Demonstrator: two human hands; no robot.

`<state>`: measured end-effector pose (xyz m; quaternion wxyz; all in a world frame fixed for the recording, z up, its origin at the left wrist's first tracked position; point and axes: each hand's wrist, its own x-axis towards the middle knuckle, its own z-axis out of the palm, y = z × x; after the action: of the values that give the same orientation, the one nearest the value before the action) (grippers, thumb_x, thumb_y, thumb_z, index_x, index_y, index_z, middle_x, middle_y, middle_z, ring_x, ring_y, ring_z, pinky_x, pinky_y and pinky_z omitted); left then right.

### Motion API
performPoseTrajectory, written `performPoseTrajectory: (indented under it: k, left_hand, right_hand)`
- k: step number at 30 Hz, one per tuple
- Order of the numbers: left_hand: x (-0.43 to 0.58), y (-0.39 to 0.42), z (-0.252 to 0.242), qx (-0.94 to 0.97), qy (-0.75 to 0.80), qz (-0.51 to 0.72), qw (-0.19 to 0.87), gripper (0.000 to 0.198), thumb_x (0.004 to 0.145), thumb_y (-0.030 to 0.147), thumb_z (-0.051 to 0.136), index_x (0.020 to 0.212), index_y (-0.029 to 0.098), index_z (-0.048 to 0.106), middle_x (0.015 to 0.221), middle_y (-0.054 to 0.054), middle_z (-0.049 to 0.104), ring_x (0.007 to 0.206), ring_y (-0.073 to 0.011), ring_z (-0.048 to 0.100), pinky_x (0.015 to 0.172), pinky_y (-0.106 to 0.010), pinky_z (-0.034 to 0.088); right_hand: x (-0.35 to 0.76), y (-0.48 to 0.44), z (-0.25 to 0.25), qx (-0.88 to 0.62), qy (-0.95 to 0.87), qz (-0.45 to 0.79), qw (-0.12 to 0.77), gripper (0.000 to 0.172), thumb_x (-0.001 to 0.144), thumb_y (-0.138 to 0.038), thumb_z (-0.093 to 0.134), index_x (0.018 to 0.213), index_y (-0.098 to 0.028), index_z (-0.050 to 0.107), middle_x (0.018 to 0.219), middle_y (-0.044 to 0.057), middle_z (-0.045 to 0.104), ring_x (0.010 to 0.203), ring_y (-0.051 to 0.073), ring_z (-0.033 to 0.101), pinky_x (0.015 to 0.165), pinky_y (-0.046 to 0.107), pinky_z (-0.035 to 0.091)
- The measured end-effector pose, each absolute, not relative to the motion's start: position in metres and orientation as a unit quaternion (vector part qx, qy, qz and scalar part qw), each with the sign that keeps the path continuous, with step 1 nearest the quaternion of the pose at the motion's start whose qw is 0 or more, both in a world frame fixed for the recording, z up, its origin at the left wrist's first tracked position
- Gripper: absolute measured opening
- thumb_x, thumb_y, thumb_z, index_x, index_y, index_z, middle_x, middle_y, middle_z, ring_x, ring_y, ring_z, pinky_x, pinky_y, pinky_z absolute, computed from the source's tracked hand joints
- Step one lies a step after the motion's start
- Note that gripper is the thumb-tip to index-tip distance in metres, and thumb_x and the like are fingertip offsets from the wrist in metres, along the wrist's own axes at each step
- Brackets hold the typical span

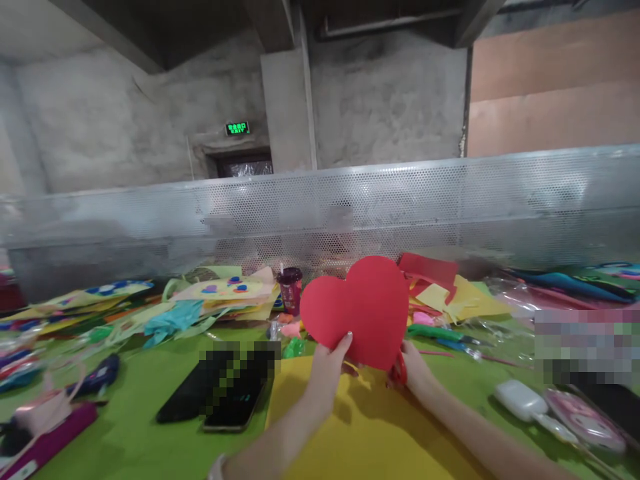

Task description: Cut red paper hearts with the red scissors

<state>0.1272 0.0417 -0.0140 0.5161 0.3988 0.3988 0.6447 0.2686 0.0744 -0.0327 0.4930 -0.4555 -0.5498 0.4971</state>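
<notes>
A large red paper heart is held up in front of me, tilted, above a yellow sheet. My left hand pinches its lower left edge, thumb on the front and fingers behind. By the heart's lower right edge, my right hand is closed on the red handle of what look like scissors; the blades are hidden behind the paper. The yellow sheet lies flat on the green table covering, under both hands.
Two dark phones lie left of the yellow sheet. A lidded drink cup stands behind, beside piled coloured paper. At right are a white case and a pink case. A perforated metal panel borders the table's far side.
</notes>
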Motion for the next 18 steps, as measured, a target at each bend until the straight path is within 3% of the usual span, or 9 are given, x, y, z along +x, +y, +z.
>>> performPoseTrajectory:
  k: [3, 5, 8, 11, 14, 18]
  left_hand:
    - [0.125, 0.044, -0.016, 0.379, 0.399, 0.663, 0.508, 0.047, 0.061, 0.039, 0.071, 0.098, 0.013, 0.055, 0.096, -0.012, 0.064, 0.055, -0.0143, 0.058, 0.039, -0.024, 0.042]
    - [0.123, 0.048, -0.018, 0.359, 0.405, 0.664, 0.517, 0.048, 0.062, 0.042, 0.07, 0.099, 0.014, 0.056, 0.098, -0.011, 0.063, 0.054, -0.0121, 0.055, 0.038, -0.022, 0.039]
    - [0.117, 0.055, -0.022, 0.336, 0.443, 0.664, 0.499, 0.051, 0.063, 0.048, 0.068, 0.1, 0.014, 0.057, 0.084, -0.008, 0.064, 0.046, -0.0092, 0.05, 0.036, -0.021, 0.034]
    - [0.108, 0.064, -0.025, 0.357, 0.482, 0.663, 0.448, 0.055, 0.061, 0.052, 0.067, 0.099, 0.013, 0.059, 0.069, -0.005, 0.062, 0.044, -0.0104, 0.049, 0.035, -0.022, 0.033]
    - [0.101, 0.072, -0.029, 0.38, 0.504, 0.64, 0.438, 0.056, 0.06, 0.053, 0.067, 0.097, 0.012, 0.06, 0.06, -0.003, 0.06, 0.043, -0.012, 0.05, 0.035, -0.022, 0.034]
    - [0.1, 0.078, -0.033, 0.402, 0.514, 0.601, 0.461, 0.054, 0.057, 0.052, 0.07, 0.089, 0.01, 0.062, 0.053, -0.003, 0.059, 0.039, -0.0131, 0.049, 0.035, -0.024, 0.036]
  right_hand:
    - [0.268, 0.074, -0.036, -0.436, -0.571, 0.507, 0.476, 0.023, 0.058, -0.038, 0.059, 0.056, -0.018, 0.048, 0.035, -0.004, 0.046, 0.03, 0.01, 0.044, 0.033, 0.021, 0.034]
    - [0.266, 0.071, -0.036, -0.429, -0.561, 0.527, 0.473, 0.027, 0.055, -0.038, 0.063, 0.055, -0.019, 0.044, 0.035, -0.006, 0.043, 0.03, 0.009, 0.041, 0.032, 0.02, 0.032]
    - [0.263, 0.066, -0.028, -0.398, -0.486, 0.59, 0.507, 0.036, 0.061, -0.049, 0.059, 0.055, -0.02, 0.04, 0.037, -0.008, 0.037, 0.032, 0.006, 0.036, 0.032, 0.018, 0.03]
    - [0.263, 0.06, -0.015, -0.361, -0.427, 0.626, 0.542, 0.043, 0.068, -0.061, 0.047, 0.057, -0.02, 0.04, 0.042, -0.006, 0.039, 0.035, 0.007, 0.039, 0.034, 0.018, 0.031]
    - [0.268, 0.057, -0.008, -0.358, -0.435, 0.596, 0.572, 0.047, 0.069, -0.065, 0.045, 0.058, -0.02, 0.044, 0.045, -0.003, 0.046, 0.039, 0.01, 0.045, 0.032, 0.018, 0.029]
    - [0.272, 0.057, -0.01, -0.404, -0.461, 0.503, 0.61, 0.04, 0.059, -0.057, 0.064, 0.063, -0.018, 0.053, 0.047, -0.002, 0.052, 0.042, 0.012, 0.048, 0.035, 0.021, 0.036]
